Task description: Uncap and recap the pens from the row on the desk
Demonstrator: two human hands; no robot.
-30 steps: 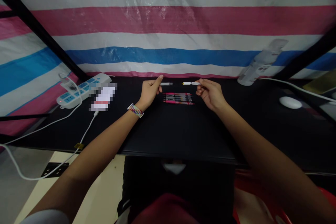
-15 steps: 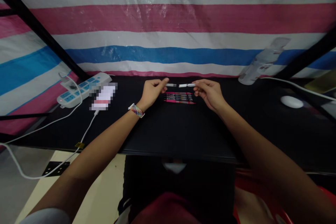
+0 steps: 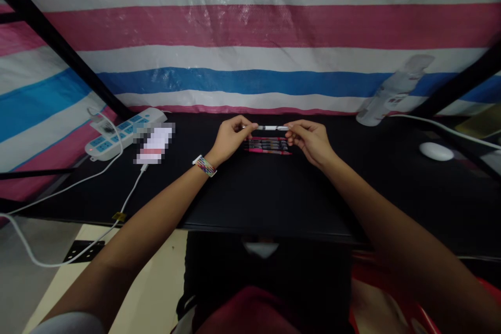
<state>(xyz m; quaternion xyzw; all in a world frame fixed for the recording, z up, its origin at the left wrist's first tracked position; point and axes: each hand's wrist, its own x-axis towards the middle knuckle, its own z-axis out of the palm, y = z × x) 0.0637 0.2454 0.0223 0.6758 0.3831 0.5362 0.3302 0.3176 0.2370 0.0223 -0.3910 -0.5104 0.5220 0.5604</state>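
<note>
A white pen point(image 3: 271, 128) with dark bands is held level above the black table point(image 3: 270, 193). My left hand point(image 3: 235, 135), wearing a multicoloured wristband, pinches its left end between thumb and fingers. The fingers of my right hand point(image 3: 311, 141) are closed on its right end. The pen's two parts meet in one line, though whether they are fully joined I cannot tell. Just below lies a row of several pens point(image 3: 269, 145), some with pink parts, side by side between my hands.
At the left are a white power strip point(image 3: 129, 133) and a pixelated phone point(image 3: 154, 145) on a white cable point(image 3: 133, 190). On the right stand a clear bottle point(image 3: 391, 96) and a white computer mouse point(image 3: 436, 151). A striped sheet point(image 3: 250, 26) hangs behind the table.
My left hand has moved slightly right, and the gap between the pen's two parts has closed. My right hand has barely moved. The row of pens stays put.
</note>
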